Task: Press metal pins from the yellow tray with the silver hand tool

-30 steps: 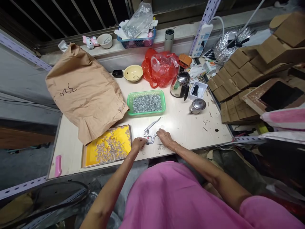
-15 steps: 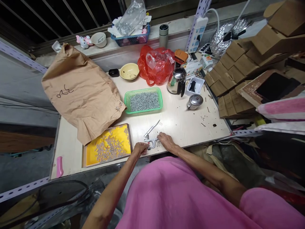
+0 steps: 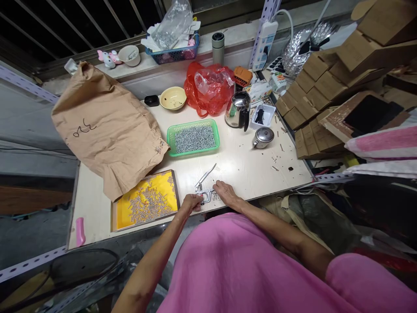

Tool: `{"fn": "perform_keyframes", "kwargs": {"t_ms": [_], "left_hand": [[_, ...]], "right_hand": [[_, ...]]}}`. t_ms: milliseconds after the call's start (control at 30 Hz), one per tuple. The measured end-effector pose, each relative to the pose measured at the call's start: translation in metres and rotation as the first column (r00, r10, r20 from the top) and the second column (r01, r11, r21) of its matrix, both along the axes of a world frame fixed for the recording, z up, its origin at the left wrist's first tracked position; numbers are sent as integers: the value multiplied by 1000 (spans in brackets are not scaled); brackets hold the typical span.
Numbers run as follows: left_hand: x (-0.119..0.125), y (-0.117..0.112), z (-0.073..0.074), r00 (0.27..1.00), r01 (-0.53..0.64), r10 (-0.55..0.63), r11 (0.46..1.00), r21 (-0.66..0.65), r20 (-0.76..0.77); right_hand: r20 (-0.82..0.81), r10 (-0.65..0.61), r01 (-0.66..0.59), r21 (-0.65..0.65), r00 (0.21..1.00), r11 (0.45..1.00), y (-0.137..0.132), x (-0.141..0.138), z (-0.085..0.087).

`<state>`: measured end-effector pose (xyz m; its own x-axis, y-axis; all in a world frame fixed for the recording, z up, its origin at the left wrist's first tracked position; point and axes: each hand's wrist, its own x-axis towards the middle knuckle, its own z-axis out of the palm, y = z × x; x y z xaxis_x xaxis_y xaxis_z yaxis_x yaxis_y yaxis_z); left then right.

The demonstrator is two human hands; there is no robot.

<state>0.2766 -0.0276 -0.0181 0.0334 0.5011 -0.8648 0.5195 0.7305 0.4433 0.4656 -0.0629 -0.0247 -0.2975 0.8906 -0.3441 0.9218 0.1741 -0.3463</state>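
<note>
A silver hand press tool [image 3: 204,181] with a raised lever lies on the white table [image 3: 254,167] near its front edge. My left hand [image 3: 190,201] is at the tool's left jaw, fingers pinched together on something too small to make out. My right hand [image 3: 225,192] rests on the tool's lower handle, fingers curled over it. A yellow tray [image 3: 146,203] of small metal pieces lies just left of my left hand. A green basket [image 3: 192,138] full of metal pieces sits behind the tool.
A large brown paper sack [image 3: 104,126] covers the table's left. A steel kettle [image 3: 238,110], its lid [image 3: 262,138], a red plastic bag [image 3: 208,88] and a yellow bowl [image 3: 173,98] stand at the back. Cardboard boxes [image 3: 319,100] pile up on the right. A pink knife [image 3: 80,231] lies front left.
Both hands stay at the press tool; the left hand has shifted slightly against its jaw. The camera has tilted, moving the whole scene a little left and up.
</note>
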Motion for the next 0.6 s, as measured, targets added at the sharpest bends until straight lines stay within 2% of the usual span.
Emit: {"fn": "perform_keyframes", "kwargs": {"t_ms": [67, 200, 267, 367, 433, 500, 600], "left_hand": [[0, -2, 0, 999, 23, -22, 999, 46, -36], [0, -9, -3, 969, 163, -118, 965, 206, -217], [-1, -13, -5, 983, 93, -56, 975, 204, -177], [-4, -18, -7, 989, -144, 146, 986, 89, -21], [-6, -20, -8, 973, -229, 228, 973, 25, 38], [-7, -19, -8, 972, -229, 228, 973, 13, 49], [-6, -13, -6, 987, -162, 161, 986, 26, 26]], "right_hand": [[-3, 0, 0, 0, 1000, 1000, 0, 0, 0], [3, -1, 1, 5, 1000, 1000, -1, -1, 0], [15, 3, -3, 15, 1000, 1000, -1, -1, 0], [21, 6, -7, 28, 1000, 1000, -2, -1, 0], [19, 4, -5, 36, 1000, 999, -2, -1, -2], [21, 0, 0, 36, 1000, 999, -2, -2, -4], [27, -6, 5, 43, 1000, 999, -3, -3, -5]]}}
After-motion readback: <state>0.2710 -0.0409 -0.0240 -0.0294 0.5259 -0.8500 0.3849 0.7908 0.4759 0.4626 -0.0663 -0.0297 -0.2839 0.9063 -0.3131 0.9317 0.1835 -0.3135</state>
